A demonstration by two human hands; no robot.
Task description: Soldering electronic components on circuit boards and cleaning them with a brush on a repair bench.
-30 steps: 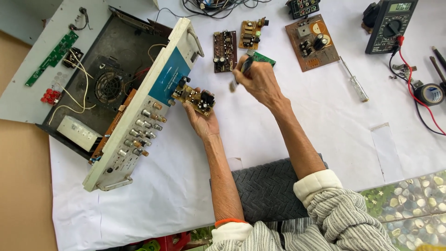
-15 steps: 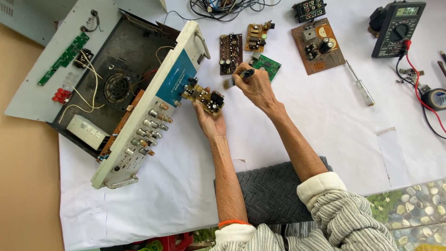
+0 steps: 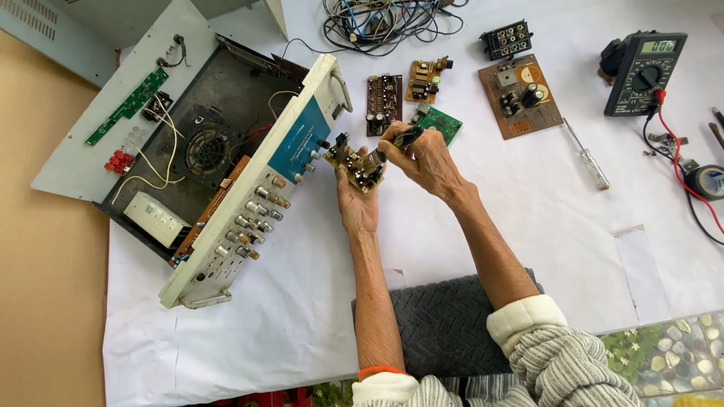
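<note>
head view: left hand (image 3: 357, 202) fingers clamp the small circuit board (image 3: 353, 164); right hand (image 3: 424, 157) fingers pinch a dark tool (image 3: 406, 137).

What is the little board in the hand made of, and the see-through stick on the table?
The small circuit board in the left hand looks like tan, matte fibreboard, studded with shiny metal and dark plastic parts. The screwdriver seems to have a clear, glossy plastic handle and a thin, grey metal shaft.

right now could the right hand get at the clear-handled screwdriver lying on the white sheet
Probably yes. The screwdriver lies alone on bare sheet to the right of the right hand, with nothing between them. But that hand's fingers already grip a dark tool at the small board, so it would need freeing first.
</note>
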